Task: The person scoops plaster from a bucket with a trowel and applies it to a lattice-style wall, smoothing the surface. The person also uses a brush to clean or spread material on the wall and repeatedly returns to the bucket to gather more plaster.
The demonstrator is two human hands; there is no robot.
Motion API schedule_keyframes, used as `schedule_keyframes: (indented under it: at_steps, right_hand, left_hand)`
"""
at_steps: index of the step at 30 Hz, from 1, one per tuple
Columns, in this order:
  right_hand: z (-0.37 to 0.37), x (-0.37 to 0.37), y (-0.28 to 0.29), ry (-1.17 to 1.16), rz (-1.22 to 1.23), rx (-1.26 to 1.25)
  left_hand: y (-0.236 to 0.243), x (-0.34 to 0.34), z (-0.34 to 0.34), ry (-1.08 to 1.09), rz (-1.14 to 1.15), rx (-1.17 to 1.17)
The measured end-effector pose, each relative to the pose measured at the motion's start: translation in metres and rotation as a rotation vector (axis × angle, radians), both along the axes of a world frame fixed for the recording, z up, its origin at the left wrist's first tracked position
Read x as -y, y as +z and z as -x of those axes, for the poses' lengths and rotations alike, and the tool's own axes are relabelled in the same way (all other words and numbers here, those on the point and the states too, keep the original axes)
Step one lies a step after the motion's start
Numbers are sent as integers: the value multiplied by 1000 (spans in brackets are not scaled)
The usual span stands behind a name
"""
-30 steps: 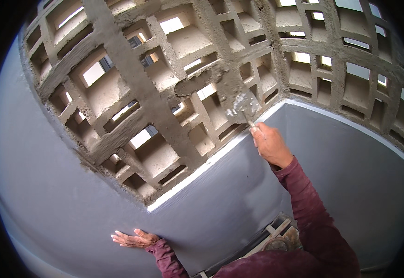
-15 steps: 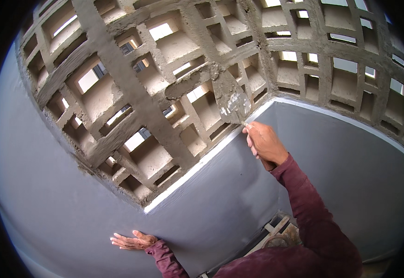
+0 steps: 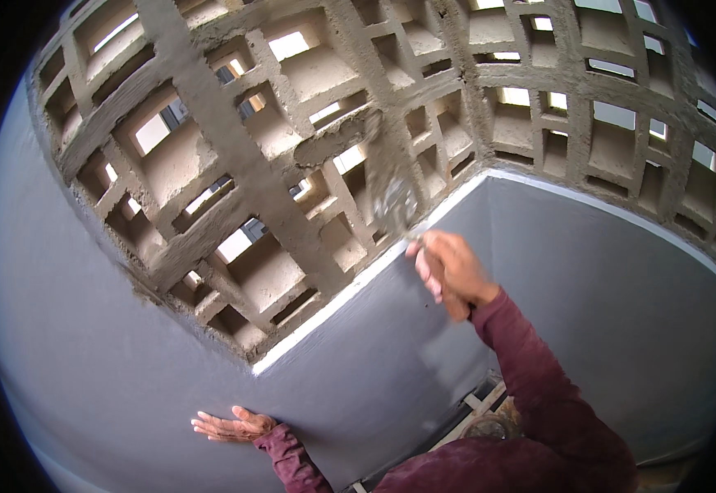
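Trowel (image 3: 395,207), flat metal blade, lies at the lower right part of the openwork concrete block screen (image 3: 251,177), just above the white ledge (image 3: 329,311). The blade is blurred; whether its face touches the mortar cannot be told.

Right hand (image 3: 450,267): fingers closed around the handle, which is mostly hidden, with the knuckles near the blade neck. Left hand (image 3: 233,424): holds no tool; palm against the smooth grey wall (image 3: 128,345), fingers extended. The hands are well apart.

Handling, as judged: the tool should be light, with a thin, stiff blade that may flex slightly toward its tip. Grip the handle close behind the neck, clear of the blade edges. Pale smears on the blade suggest wet mix, so its face may be slippery. The rough mortar patch (image 3: 337,141) left of the blade looks soft and likely to crumble; narrow ribs between openings give little bearing surface.
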State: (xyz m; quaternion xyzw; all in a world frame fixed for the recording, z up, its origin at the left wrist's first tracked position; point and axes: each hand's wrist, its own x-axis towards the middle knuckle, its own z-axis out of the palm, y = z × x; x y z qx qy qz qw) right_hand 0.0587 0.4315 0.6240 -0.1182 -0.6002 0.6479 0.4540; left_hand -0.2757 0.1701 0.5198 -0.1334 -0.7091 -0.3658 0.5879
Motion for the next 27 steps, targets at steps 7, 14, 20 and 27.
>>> schedule_keyframes:
  at_steps: [7, 14, 20, 27]
  right_hand:
    - [10, 5, 9, 136, -88, 67]
    - [25, 27, 2, 60, -99, 35]
    - [46, 51, 11, 128, -160, 105]
    - [35, 45, 9, 60, -137, 50]
  left_hand:
    - [-5, -1, 7, 2, 18, -4]
    - [-1, 2, 4, 8, 4, 4]
    - [-4, -3, 5, -23, -6, 16]
    - [-1, 0, 5, -32, -6, -14]
